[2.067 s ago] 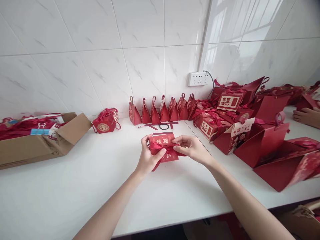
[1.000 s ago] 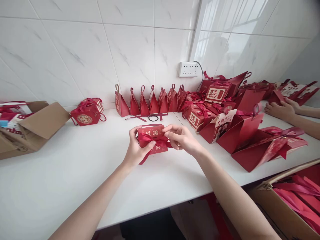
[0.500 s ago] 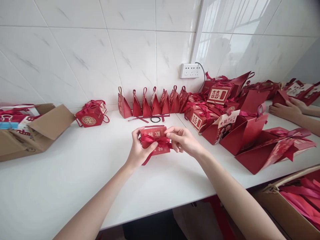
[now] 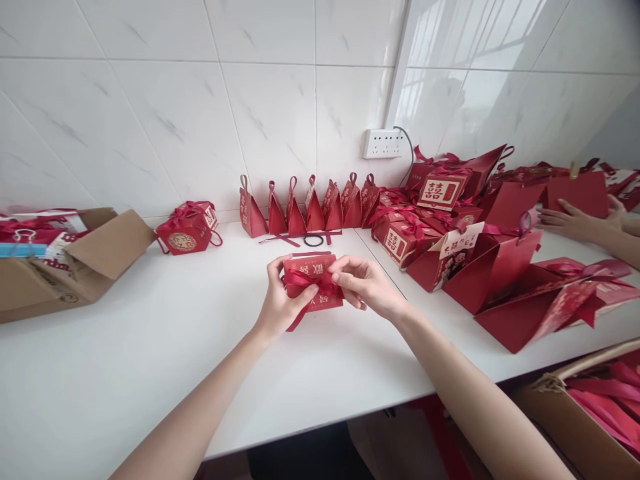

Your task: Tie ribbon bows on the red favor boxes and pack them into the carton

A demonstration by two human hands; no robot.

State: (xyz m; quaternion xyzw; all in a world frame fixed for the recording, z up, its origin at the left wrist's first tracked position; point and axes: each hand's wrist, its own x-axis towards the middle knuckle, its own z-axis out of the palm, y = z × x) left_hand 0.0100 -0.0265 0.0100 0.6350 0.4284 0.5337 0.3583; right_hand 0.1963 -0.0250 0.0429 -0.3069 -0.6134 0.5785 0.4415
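A small red box (image 4: 320,303) with pale printed characters is held just over the white table, a dark red ribbon bow (image 4: 311,281) across its top. My left hand (image 4: 283,297) wraps round the box's left side, its thumb pressing on the bow. At the right side, my right hand (image 4: 364,283) has thumb and index finger pinched together at the ribbon; its other fingers curl beside the box. One ribbon tail hangs at the lower left of the box. Behind it lie a black ring (image 4: 313,241) and loose ribbon strips.
Several upright red boxes (image 4: 314,212) line the wall. More red boxes (image 4: 397,243) are piled at the right, near another person's hands (image 4: 575,220). A cardboard box (image 4: 107,250) and a red hexagonal box (image 4: 186,233) stand left; a carton of ribbons (image 4: 555,407) is lower right.
The view has shifted slightly. My hands keep nearly the same hold on the box and bow. At the far right, the other person's hands and a red box have changed position.
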